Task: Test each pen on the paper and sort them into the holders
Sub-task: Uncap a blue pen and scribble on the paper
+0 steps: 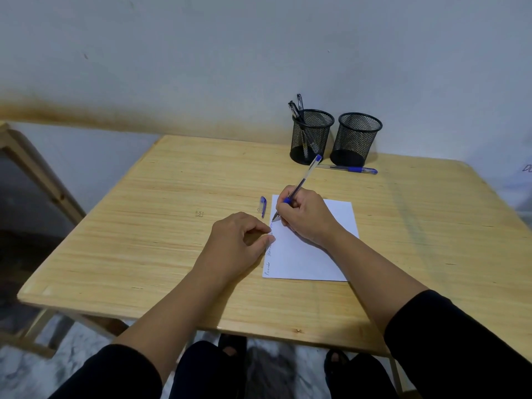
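Your right grip (302,217) pinches the pen (296,190) tip-down on the paper (316,254) to test its ink, while your left grip (239,240) pins the sheet's edge just beside it, cap (263,206) parked nearby, holders (312,136) beyond.
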The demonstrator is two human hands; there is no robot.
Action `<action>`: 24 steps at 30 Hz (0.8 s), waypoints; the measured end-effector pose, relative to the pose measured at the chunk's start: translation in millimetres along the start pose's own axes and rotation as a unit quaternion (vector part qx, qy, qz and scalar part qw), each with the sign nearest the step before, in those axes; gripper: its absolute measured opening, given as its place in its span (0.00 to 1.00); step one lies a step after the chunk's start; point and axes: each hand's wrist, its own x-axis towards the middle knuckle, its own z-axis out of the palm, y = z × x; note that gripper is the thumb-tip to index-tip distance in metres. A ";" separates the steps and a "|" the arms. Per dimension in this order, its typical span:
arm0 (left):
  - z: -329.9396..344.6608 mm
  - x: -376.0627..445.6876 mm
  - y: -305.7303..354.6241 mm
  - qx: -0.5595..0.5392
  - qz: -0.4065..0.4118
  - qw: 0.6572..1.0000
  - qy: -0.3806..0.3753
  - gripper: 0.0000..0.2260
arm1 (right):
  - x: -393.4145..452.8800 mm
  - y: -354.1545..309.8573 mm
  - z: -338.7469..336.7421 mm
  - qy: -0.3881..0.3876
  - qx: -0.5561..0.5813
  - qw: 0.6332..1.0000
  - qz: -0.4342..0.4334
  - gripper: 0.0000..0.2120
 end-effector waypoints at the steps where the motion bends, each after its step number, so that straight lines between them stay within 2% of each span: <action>1: -0.1 -0.3 0.1 0.000 0.000 1.000 0.001 0.06 | -0.1 -0.1 0.0 -0.001 0.000 1.000 0.000 0.04; 24: 0.7 0.8 -0.8 -0.002 -0.001 1.000 0.010 0.07 | 1.7 3.0 2.3 0.013 0.004 1.000 0.000 0.04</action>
